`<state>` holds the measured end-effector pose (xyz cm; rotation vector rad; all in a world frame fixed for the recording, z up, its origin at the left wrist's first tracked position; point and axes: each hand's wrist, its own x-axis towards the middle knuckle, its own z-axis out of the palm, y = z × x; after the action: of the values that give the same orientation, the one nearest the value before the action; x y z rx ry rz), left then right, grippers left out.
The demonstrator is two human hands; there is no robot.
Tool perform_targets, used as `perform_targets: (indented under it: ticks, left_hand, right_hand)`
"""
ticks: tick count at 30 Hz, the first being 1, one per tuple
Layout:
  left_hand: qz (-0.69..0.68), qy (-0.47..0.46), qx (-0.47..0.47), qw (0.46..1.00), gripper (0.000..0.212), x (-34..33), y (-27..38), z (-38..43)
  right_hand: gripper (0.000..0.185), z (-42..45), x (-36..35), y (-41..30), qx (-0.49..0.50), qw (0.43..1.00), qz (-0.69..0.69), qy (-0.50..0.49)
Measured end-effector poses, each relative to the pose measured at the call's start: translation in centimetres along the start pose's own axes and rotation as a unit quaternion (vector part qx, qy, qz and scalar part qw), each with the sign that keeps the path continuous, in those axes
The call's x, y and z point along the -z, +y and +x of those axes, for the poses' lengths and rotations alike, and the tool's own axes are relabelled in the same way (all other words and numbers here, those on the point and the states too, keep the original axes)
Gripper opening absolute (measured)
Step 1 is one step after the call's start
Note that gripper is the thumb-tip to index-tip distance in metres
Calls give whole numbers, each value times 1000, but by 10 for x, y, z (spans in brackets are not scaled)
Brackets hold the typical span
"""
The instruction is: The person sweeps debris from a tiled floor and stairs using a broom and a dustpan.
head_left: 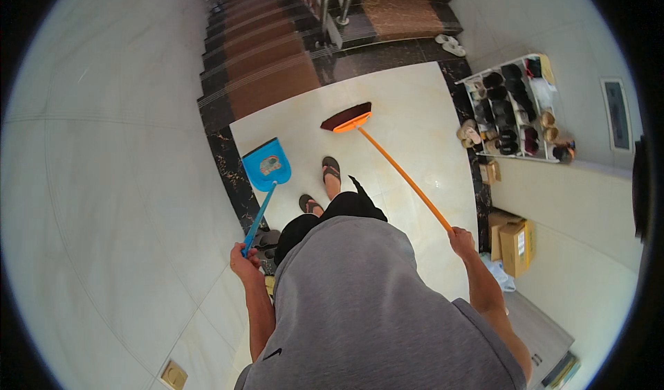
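Note:
My left hand (245, 261) grips the blue handle of a long-handled dustpan, out to the left of my body. The blue plastic dustpan (254, 169) is at the left side of the landing, its dark front lip facing away from me and a sticker on its pan. In my right hand (461, 241) is the end of the broom's orange handle (407, 178). That handle slants away to a broom head (348, 118) with dark bristles and an orange base, over the pale floor ahead of my sandalled feet. Broom head and dustpan are apart.
Brown and black stairs (267, 68) descend at the far left; other steps (399, 6) rise beyond a metal railing (342, 0). A shoe rack (511, 109) full of shoes stands along the right wall. Cardboard boxes (513, 244) are nearer me. White shoes (450, 45) lie by the upper steps.

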<state>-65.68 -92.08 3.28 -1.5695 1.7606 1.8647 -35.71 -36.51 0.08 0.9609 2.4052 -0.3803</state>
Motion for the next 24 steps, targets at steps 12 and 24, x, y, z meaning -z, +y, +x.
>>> perform_targets:
  ticks: [12, 24]
  left_hand:
    - [24, -28, -106, 994, 24, 30, 18, -18]
    - [-26, 18, -123, 992, 22, 45, -14, -51]
  right_hand:
    - [24, -41, 53, -85, 135, 987, -80, -40]
    - [21, 160, 78, -151, 231, 932, -274, -63]
